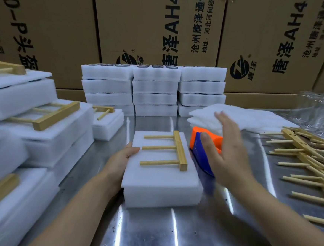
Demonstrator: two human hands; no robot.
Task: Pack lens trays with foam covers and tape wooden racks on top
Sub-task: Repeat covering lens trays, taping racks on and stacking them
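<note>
A white foam-covered lens tray [160, 183] lies on the steel table in front of me. A wooden rack [171, 151] with three pegs lies flat on its foam cover. My left hand [124, 157] grips the tray's left edge, thumb on top. My right hand [224, 147] hovers with straight fingers just right of the tray, its thumb touching an orange and blue tape dispenser [201, 147] that stands against the tray's right side.
Stacks of lens trays [154, 90] stand at the back. Packed trays with racks [47, 128] pile up on the left. Loose foam covers [240, 116] lie behind my right hand. Several wooden racks [315, 161] are heaped at the right. Cardboard boxes [149, 26] wall the back.
</note>
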